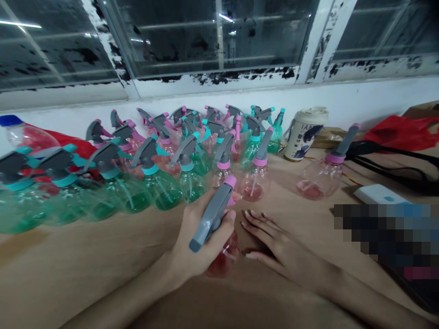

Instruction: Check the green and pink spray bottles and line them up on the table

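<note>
My left hand is wrapped round a pink spray bottle with a grey trigger head and a pink nozzle tip, holding it upright on the wooden table. My right hand lies flat beside the bottle with its fingers stretched out and nothing in it. Just beyond my hands stand several green spray bottles and pink spray bottles in rows reaching to the wall.
One pink spray bottle stands apart at the right. A printed cup with a lid stands near the wall. At the right lie a red bag, black straps and a white box. A clear bottle with a blue cap is at the far left.
</note>
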The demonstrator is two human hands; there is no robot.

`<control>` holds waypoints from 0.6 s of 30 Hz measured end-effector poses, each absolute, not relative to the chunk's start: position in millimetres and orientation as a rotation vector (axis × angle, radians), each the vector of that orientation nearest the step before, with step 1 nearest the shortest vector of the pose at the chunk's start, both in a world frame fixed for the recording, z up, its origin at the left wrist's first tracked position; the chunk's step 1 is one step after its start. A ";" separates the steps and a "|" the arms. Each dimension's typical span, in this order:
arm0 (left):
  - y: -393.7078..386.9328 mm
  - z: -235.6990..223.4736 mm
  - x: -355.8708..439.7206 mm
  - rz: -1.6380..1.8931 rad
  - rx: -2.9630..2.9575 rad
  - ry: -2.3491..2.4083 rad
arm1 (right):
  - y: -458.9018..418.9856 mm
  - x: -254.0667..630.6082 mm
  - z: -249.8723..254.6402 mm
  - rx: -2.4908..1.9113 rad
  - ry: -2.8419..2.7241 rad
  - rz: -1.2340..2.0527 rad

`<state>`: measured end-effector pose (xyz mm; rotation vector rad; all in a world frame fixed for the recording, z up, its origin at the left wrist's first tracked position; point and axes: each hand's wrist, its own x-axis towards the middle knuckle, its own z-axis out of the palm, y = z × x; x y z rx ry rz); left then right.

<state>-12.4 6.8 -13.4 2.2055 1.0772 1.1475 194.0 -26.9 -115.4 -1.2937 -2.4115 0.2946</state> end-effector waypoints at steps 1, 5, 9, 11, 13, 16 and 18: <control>7.0 -14.5 -12.5 1.140 2.205 1.086 | -26.9 194.2 -115.8 -1.286 -2.409 0.294; 7.6 -17.7 -13.9 1.140 2.198 1.088 | -26.7 194.4 -116.8 -1.271 -2.400 0.278; 7.5 -17.0 -14.2 1.143 2.189 1.084 | -26.7 193.8 -114.6 -1.289 -2.420 0.283; 7.3 -16.4 -13.7 1.144 2.184 1.084 | -26.8 193.6 -113.3 -1.304 -2.432 0.280; 7.1 -16.5 -13.4 1.148 2.183 1.084 | -26.9 193.7 -112.7 -1.311 -2.442 0.277; 6.8 -17.9 -13.3 1.133 2.191 1.094 | -26.8 194.1 -113.4 -1.314 -2.455 0.275; 6.8 -19.0 -13.6 1.128 2.191 1.096 | -26.5 194.4 -114.4 -1.316 -2.459 0.267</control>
